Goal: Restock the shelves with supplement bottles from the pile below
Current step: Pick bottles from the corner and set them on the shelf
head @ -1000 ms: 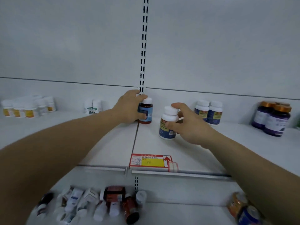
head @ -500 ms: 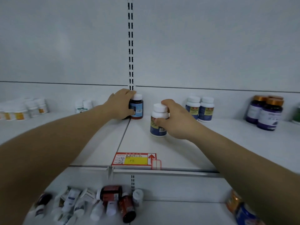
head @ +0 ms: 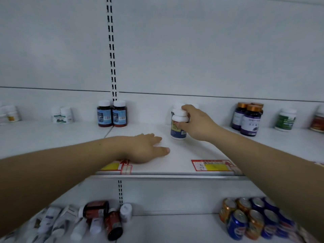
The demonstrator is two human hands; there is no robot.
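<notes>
My right hand (head: 196, 122) grips a white-capped bottle with a blue and yellow label (head: 178, 128), which stands on the white upper shelf (head: 175, 155) in front of more white-capped bottles that it mostly hides. My left hand (head: 146, 149) lies flat and empty on the shelf, fingers straight, left of that bottle. Two brown bottles with blue labels (head: 112, 114) stand side by side at the back wall, apart from both hands. The pile of supplement bottles (head: 84, 221) lies on the lower shelf at the left.
Purple bottles with gold caps (head: 249, 118) and a green-labelled jar (head: 285, 120) stand at the back right. Small white bottles (head: 63, 115) stand at the back left. Stacked drink cans (head: 249, 220) fill the lower shelf's right side. Red and yellow price tags (head: 213, 165) sit on the shelf's front edge.
My left hand let go of the brown blue-labelled bottle at the back wall and drew back flat onto the shelf. My right hand moved the white-capped bottle back toward its row. The view shifted right.
</notes>
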